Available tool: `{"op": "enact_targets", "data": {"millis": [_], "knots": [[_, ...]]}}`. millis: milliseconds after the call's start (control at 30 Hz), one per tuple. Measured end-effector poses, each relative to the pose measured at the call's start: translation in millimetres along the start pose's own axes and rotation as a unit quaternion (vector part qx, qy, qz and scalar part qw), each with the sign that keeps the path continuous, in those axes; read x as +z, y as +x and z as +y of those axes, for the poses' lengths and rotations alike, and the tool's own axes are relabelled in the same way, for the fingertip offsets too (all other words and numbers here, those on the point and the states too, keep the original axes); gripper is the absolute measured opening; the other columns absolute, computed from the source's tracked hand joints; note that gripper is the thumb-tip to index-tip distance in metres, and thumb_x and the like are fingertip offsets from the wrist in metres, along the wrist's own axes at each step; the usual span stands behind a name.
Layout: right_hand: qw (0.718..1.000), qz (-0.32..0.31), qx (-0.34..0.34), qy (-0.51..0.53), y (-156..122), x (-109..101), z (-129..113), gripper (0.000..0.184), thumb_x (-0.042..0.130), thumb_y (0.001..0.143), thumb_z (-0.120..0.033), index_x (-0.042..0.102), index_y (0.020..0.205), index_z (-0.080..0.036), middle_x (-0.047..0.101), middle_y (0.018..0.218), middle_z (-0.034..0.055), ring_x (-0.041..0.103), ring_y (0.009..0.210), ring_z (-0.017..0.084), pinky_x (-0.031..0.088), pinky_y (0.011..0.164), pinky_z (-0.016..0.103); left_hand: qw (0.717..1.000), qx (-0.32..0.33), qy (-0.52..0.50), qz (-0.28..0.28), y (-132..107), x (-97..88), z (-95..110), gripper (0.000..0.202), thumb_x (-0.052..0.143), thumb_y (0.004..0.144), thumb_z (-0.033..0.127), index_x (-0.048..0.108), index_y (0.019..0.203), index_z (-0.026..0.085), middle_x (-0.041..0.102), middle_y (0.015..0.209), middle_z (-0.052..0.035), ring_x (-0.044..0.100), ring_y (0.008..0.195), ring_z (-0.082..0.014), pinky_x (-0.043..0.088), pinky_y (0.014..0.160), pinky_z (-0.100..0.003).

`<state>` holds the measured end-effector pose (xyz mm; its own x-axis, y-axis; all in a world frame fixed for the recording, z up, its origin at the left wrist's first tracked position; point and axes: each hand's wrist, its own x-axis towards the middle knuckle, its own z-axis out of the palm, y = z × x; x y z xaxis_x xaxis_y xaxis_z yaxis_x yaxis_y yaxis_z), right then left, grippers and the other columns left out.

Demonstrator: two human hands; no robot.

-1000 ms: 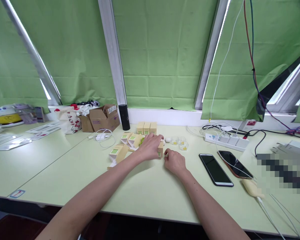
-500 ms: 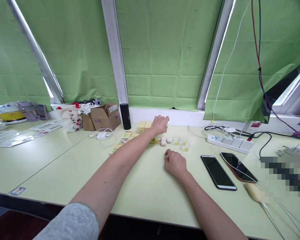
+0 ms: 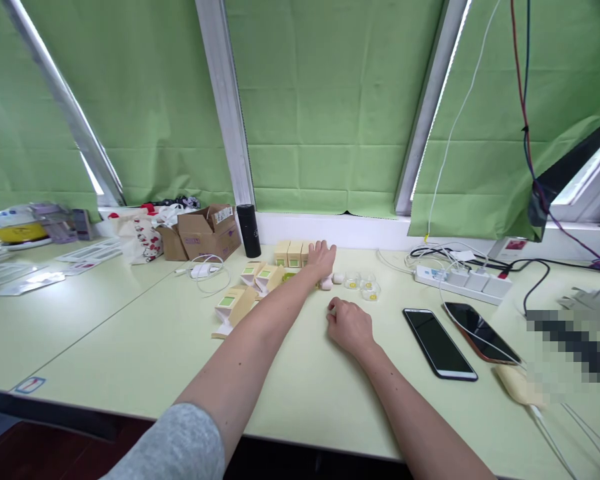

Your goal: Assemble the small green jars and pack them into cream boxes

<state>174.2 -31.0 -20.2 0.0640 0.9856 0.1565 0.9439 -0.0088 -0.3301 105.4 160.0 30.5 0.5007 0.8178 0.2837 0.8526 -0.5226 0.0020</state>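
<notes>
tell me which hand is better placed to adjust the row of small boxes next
Probably the left hand: it is at the right end of the row of small boxes, while the right hand sits closer to the front edge of the table.

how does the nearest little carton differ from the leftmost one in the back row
The nearest carton is open, showing white inside; the leftmost back-row carton looks closed. The nearest carton sits at a slant, while the leftmost back-row carton stands upright and square. Both are tan with a green label.
</notes>
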Motion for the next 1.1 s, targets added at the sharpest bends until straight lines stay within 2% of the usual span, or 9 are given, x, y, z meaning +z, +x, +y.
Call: {"op": "enact_targets", "data": {"millis": [67, 133, 367, 567, 767, 1100], "knots": [[1.000, 0.000, -0.001, -0.001, -0.2, -0.2, 0.0, 0.019, 0.059, 0.094, -0.020, 0.064, 0.112, -0.023, 0.077, 0.109, 0.0090, 0.070, 0.103, 0.025, 0.039, 0.069, 0.031, 1.000, 0.000, -0.005, 0.015, -7.3, -0.3, 4.5, 0.053, 0.064, 0.075, 0.003, 0.055, 0.126, 0.017, 0.051, 0.144, -0.0220, 0.044, 0.137, -0.0380, 0.032, 0.110, -0.051], [1.000, 0.004, -0.003, -0.001, -0.4, -0.4, -0.2, 0.018, 0.059, 0.094, -0.020, 0.064, 0.111, -0.023, 0.077, 0.109, 0.0094, 0.070, 0.103, 0.026, 0.039, 0.069, 0.031, 1.000, 0.000, -0.010, 0.019, -15.5, -0.8, 10.6, 0.052, 0.065, 0.077, 0.005, 0.054, 0.127, 0.016, 0.048, 0.145, -0.0224, 0.046, 0.137, -0.0372, 0.033, 0.111, -0.049], [1.000, 0.005, -0.005, -0.007, -0.7, 0.2, -1.3, 0.018, 0.058, 0.095, -0.019, 0.064, 0.112, -0.022, 0.077, 0.110, 0.0106, 0.070, 0.104, 0.026, 0.041, 0.071, 0.031, 0.998, -0.031, -0.034, -0.040, -30.1, 0.2, 24.5, 0.050, 0.069, 0.082, 0.021, 0.055, 0.129, 0.010, 0.055, 0.133, -0.0254, 0.063, 0.120, -0.0369, 0.050, 0.099, -0.045], [1.000, -0.006, 0.000, -0.019, -1.3, -1.6, -3.4, 0.019, 0.058, 0.096, -0.022, 0.064, 0.113, -0.022, 0.076, 0.112, 0.0097, 0.069, 0.105, 0.025, 0.042, 0.071, 0.031, 0.993, -0.070, -0.056, -0.077, -21.2, 2.1, 25.2, 0.055, 0.065, 0.082, 0.024, 0.053, 0.134, 0.010, 0.051, 0.142, -0.0252, 0.060, 0.127, -0.0356, 0.053, 0.100, -0.042], [1.000, -0.006, -0.004, -0.019, -2.4, -1.6, -3.9, 0.019, 0.058, 0.096, -0.022, 0.063, 0.114, -0.023, 0.076, 0.113, 0.0092, 0.069, 0.106, 0.025, 0.040, 0.070, 0.031, 0.985, -0.107, -0.095, -0.091, -7.5, 3.5, 25.8, 0.061, 0.063, 0.081, 0.022, 0.050, 0.139, 0.007, 0.045, 0.149, -0.0278, 0.053, 0.135, -0.0371, 0.051, 0.106, -0.046], [1.000, -0.001, -0.007, -0.018, -2.2, -0.5, -3.5, 0.019, 0.059, 0.095, -0.023, 0.063, 0.114, -0.023, 0.076, 0.114, 0.0087, 0.069, 0.106, 0.025, 0.038, 0.068, 0.031, 0.969, -0.159, -0.156, -0.104, 8.0, 7.5, 20.6, 0.063, 0.061, 0.084, 0.026, 0.047, 0.142, 0.007, 0.039, 0.157, -0.0270, 0.058, 0.131, -0.0354, 0.052, 0.103, -0.044]]}}
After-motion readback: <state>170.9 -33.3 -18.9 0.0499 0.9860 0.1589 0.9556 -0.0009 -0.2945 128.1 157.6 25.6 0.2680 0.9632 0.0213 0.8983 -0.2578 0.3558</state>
